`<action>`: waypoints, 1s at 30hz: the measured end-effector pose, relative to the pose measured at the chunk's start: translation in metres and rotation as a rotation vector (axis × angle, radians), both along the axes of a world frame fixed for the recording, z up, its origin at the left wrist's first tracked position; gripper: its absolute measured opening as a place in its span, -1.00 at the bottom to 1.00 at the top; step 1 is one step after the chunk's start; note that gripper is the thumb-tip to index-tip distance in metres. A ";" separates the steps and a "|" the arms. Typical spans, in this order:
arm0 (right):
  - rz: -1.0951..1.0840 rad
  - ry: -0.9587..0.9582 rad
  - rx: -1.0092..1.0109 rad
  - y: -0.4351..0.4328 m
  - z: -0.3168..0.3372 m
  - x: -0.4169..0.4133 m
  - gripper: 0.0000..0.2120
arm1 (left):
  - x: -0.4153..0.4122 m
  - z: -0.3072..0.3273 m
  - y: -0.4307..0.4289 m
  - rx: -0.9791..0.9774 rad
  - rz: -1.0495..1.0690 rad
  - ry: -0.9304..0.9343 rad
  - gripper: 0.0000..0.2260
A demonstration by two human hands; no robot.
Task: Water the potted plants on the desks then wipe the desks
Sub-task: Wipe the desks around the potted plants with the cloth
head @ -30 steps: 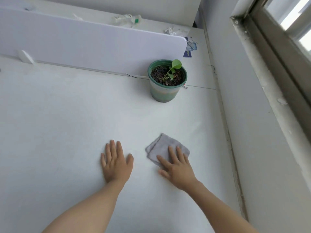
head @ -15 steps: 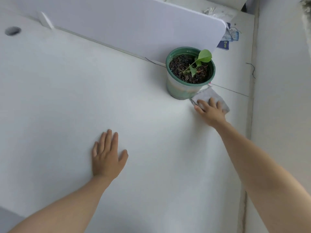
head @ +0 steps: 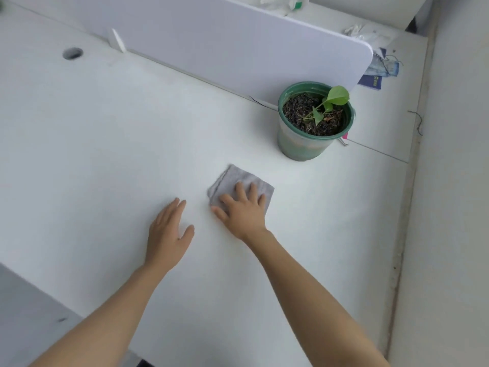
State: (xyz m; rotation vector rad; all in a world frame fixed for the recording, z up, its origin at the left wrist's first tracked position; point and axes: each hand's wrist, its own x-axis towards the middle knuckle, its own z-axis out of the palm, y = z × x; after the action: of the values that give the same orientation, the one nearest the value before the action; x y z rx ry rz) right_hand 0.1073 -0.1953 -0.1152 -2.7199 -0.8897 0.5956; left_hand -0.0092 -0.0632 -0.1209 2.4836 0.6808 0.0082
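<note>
The right hand is lying flat, fingers spread, pressing down on a folded grey cloth on the white desk. The left hand is resting palm down just beside it, open and holding nothing. The green pot with 1 small plant is standing beyond the cloth, apart from it, against the white divider.
</note>
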 end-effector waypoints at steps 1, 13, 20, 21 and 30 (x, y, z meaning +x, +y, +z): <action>0.001 -0.005 -0.011 0.004 0.000 0.003 -0.60 | -0.007 0.006 0.005 -0.009 0.056 -0.031 -0.40; -0.143 -0.281 0.126 -0.036 -0.006 -0.067 -0.92 | -0.142 0.021 0.013 -0.166 0.435 -0.124 -0.57; -0.189 -0.254 0.063 -0.038 -0.003 -0.140 -0.70 | -0.173 0.024 0.020 -0.207 0.278 -0.149 -0.58; -0.210 -0.242 0.062 -0.034 -0.003 -0.149 -0.70 | -0.179 0.027 0.025 -0.211 0.251 -0.168 -0.59; -0.244 -0.117 0.433 0.067 0.030 -0.272 -0.95 | -0.303 0.050 0.104 -0.335 0.456 -0.302 -0.66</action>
State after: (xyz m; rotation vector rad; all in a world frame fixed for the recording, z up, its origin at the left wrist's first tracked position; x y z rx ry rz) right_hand -0.1650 -0.1281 -0.0849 -2.4288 -0.6089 0.1704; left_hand -0.3123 0.0408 -0.0713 1.9134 1.0053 0.3973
